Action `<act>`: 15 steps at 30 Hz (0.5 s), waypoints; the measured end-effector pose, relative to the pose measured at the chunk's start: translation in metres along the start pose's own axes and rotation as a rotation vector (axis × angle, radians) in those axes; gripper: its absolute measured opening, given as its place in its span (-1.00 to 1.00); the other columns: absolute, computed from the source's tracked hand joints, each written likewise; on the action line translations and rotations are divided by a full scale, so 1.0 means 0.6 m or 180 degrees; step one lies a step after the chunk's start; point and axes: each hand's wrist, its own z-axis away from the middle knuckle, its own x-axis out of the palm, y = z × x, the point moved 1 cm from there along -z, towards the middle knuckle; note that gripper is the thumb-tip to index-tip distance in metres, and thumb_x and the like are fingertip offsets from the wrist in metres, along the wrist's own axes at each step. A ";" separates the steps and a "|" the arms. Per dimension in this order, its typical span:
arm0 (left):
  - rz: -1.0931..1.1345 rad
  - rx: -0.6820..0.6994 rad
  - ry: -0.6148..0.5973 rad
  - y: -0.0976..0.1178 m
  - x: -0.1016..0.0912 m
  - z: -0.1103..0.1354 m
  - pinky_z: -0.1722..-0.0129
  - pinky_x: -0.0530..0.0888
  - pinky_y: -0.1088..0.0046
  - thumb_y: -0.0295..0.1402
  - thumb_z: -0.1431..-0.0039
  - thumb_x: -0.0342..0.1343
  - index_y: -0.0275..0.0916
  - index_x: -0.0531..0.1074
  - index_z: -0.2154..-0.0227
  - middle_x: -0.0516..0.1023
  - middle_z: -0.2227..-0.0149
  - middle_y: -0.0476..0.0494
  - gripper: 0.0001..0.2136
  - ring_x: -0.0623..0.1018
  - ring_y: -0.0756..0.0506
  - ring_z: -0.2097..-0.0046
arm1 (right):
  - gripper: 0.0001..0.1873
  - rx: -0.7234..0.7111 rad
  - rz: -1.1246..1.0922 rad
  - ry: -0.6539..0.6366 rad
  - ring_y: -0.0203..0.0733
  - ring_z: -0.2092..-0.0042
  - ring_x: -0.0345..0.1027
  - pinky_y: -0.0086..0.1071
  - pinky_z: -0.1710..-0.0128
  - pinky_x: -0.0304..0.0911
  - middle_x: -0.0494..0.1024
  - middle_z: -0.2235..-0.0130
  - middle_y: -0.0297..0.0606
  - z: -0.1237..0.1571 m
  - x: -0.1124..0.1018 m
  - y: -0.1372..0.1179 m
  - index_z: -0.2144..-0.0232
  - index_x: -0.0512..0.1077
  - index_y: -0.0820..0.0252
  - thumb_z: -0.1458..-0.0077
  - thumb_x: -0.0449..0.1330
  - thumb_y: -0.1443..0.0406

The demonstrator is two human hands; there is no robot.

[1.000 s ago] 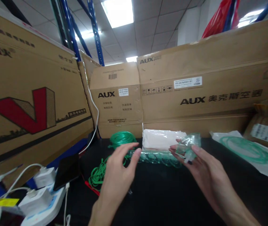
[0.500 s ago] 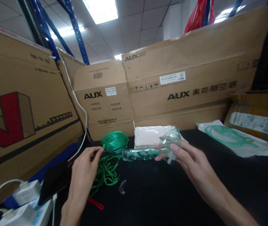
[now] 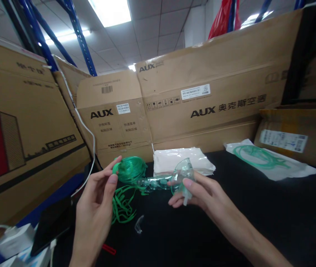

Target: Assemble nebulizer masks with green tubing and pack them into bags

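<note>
My right hand (image 3: pixel 199 193) is closed round a clear green-tinted plastic mask (image 3: pixel 182 176), lifted off the black table (image 3: pixel 230 222). A row of more clear masks (image 3: pixel 153 183) lies on the table beside it. My left hand (image 3: pixel 98 198) is raised at the left, thumb and fingers pinched on the edge of a coil of green tubing (image 3: pixel 131 168). Green elastic straps (image 3: pixel 121 204) lie loose under that hand. A small clear plastic piece (image 3: pixel 139 224) rests on the table in front.
A stack of white plastic bags (image 3: pixel 180 160) lies behind the masks. A bag with green tubing (image 3: pixel 263 159) lies at the right. AUX cardboard boxes (image 3: pixel 202 107) wall the back. A black phone (image 3: pixel 50 222) and white chargers (image 3: pixel 13 237) sit at the left edge.
The view has swung right. My right hand lifted one mask off the row and drew it nearer. My left hand moved left to the green tubing coil and pinched it.
</note>
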 end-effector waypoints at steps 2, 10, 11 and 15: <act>0.0125 -0.0075 -0.0103 0.007 0.002 0.005 -0.32 0.34 0.28 -0.18 -0.37 0.14 -0.11 0.41 0.18 0.56 -0.17 -0.06 -0.86 0.45 -0.13 -0.28 | -0.59 0.0106 -0.0375 -0.0043 -0.04 0.15 0.61 -0.16 0.06 0.49 0.62 0.12 -0.12 0.001 0.009 0.010 0.09 0.49 0.25 -0.30 0.19 0.01; 0.0348 -0.0355 -0.0952 0.014 0.035 0.026 -0.27 0.39 0.34 -0.19 -0.37 0.14 -0.14 0.45 0.20 0.56 -0.17 -0.11 -0.85 0.47 -0.14 -0.26 | -0.67 -0.0010 -0.0593 0.0041 -0.02 -0.15 0.45 -0.07 -0.28 0.21 0.56 -0.12 -0.16 -0.003 0.007 0.020 -0.01 0.50 0.13 -0.33 0.19 0.08; 0.0361 -0.0395 -0.1127 0.013 0.043 0.029 -0.25 0.40 0.35 -0.20 -0.37 0.14 -0.14 0.45 0.21 0.56 -0.17 -0.11 -0.86 0.47 -0.14 -0.26 | -0.68 -0.0054 -0.0441 0.0129 -0.04 -0.16 0.44 -0.09 -0.29 0.18 0.57 -0.11 -0.18 -0.004 0.001 0.015 -0.02 0.50 0.11 -0.33 0.20 0.09; 0.0083 -0.0428 -0.1719 0.006 0.072 0.036 -0.19 0.43 0.36 -0.22 -0.38 0.11 -0.15 0.49 0.23 0.57 -0.16 -0.13 -0.85 0.54 -0.15 -0.18 | -0.66 0.0052 -0.0052 0.0240 -0.08 0.02 0.54 -0.13 -0.11 0.39 0.61 -0.01 -0.20 -0.003 -0.022 -0.005 0.01 0.50 0.10 -0.29 0.22 0.06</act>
